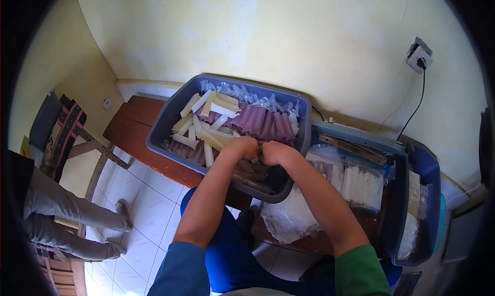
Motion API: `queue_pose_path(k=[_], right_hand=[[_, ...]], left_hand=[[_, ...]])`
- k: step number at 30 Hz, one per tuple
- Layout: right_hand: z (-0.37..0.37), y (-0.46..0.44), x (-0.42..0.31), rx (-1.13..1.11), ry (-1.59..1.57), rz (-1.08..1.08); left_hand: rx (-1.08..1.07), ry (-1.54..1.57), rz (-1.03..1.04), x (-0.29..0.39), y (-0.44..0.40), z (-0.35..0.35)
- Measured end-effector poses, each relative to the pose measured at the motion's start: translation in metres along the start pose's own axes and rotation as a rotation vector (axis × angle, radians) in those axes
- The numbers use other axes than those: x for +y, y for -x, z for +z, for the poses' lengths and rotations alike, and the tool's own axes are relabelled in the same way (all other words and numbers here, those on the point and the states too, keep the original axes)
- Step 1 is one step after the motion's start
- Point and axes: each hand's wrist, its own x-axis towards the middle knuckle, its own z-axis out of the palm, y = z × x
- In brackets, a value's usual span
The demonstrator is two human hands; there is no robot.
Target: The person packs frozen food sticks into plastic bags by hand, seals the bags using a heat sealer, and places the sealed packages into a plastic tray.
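My left hand [244, 148] and my right hand [279, 153] meet over the front of a grey-blue plastic bin [154, 136]. Their fingers are closed together around something small and dark that I cannot make out. Beneath them lie brown filled plastic tubes [251, 176], partly covered by my hands and forearms. Purple filled tubes [256, 120] stand in a row toward the back, with twisted clear plastic ends [242, 94] along the far wall. Loose yellow tubes [217, 139] and white tubes [224, 110] are heaped across the left half of the bin.
The bin rests on a brown wooden bench [136, 121]. To its right are clear bags of pale tubes [362, 185], a long blue-grey device [356, 136] and a second blue bin [435, 193]. A plugged-in cord [424, 90] hangs from the wall. At left sits a person in grey trousers [72, 208].
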Motion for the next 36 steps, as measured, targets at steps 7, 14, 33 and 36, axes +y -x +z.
queue_pose_path(k=[7,14,33,36], right_hand=[[0.011,-0.004,0.002,-0.221,0.073,-0.025],[0.001,0.006,-0.003,-0.195,0.012,-0.036],[-0.031,0.051,-0.018,1.186,-0.306,-0.314],[-0.037,0.086,-0.017,1.383,-0.383,-0.321]], left_hand=[[-0.149,-0.143,-0.104,0.015,0.009,-0.004],[-0.138,-0.07,-0.067,0.012,0.006,0.001],[0.917,0.358,0.113,0.048,0.021,-0.025],[1.016,0.532,0.303,0.078,0.034,-0.024]])
